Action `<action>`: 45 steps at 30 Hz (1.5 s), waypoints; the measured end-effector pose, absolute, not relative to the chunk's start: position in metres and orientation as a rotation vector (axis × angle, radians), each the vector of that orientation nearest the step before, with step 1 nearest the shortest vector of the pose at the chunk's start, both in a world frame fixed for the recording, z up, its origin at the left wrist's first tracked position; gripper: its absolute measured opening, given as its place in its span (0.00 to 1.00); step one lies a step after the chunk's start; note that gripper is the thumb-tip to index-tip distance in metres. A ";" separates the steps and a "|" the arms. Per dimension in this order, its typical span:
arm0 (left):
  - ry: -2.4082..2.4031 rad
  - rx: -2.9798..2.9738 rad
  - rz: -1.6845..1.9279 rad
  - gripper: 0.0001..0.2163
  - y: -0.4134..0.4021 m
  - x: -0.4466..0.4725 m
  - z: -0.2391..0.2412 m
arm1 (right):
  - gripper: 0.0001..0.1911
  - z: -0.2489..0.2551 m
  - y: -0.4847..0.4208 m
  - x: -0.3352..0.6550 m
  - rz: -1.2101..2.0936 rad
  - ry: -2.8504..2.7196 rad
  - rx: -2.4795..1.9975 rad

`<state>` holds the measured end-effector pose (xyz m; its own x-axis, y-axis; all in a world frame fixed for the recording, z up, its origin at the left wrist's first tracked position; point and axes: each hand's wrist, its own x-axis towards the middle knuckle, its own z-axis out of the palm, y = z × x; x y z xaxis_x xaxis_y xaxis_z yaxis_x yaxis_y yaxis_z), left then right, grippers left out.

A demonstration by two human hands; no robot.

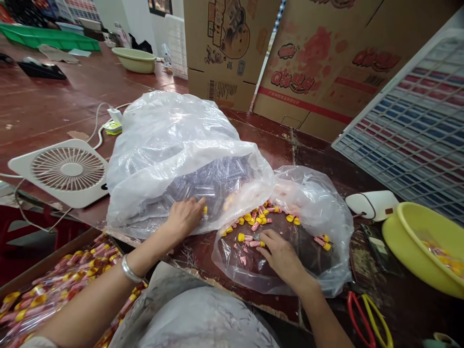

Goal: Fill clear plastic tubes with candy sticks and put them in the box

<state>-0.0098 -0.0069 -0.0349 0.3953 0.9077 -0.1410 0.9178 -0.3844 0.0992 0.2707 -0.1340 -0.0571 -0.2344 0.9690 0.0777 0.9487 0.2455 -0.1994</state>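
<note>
My left hand [186, 217] is at the mouth of a large translucent plastic bag [170, 116], its fingers bent round a small piece whose yellow end [205, 210] shows. Clear plastic tubes [206, 186] fill the bag's opening. My right hand [281, 253] reaches over a smaller clear bag [326, 193] spread out on the table. Its thumb and forefinger close at a small pink-patterned tube with a yellow cap [255, 243]. More such capped tubes [255, 217] lie in a loose pile behind these fingers, and a few pink bits [242, 260] are scattered in front.
A box of pink, yellow-capped pieces [61, 275] stands at lower left, below a white fan [70, 169]. On the right are a yellow basin [406, 241], a phone [380, 246], red-and-yellow-handled scissors [369, 319] and a white grid crate [409, 130]. Cardboard boxes [304, 106] stand behind.
</note>
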 end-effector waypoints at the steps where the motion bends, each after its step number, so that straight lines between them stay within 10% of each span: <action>1: 1.643 2.481 -0.086 0.13 -0.009 -0.013 -0.036 | 0.04 -0.058 -0.134 0.271 0.168 -2.341 -1.802; 12: 1.265 1.944 0.332 0.09 -0.078 -0.029 -0.031 | 0.18 -0.030 -0.141 0.246 0.358 -1.709 -1.600; 20: 0.842 1.639 0.487 0.07 -0.107 -0.012 -0.006 | 0.07 0.000 -0.129 0.200 0.373 -1.963 -1.156; 26: 0.674 1.182 0.654 0.11 -0.108 -0.004 -0.014 | 0.33 -0.007 -0.141 0.188 0.323 -2.158 -1.130; 37: 0.735 1.300 0.594 0.10 -0.084 0.007 -0.022 | 0.40 -0.015 -0.137 0.198 0.135 -2.203 -1.273; 45: 1.556 2.434 -0.045 0.16 0.000 0.005 -0.024 | 0.07 -0.039 -0.122 0.256 0.034 -2.181 -1.751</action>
<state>0.0049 0.0001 -0.0244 0.4289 0.8890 -0.1605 0.8968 -0.3976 0.1941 0.2558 -0.1220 -0.0393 -0.1804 0.9516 0.2489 0.9434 0.2390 -0.2300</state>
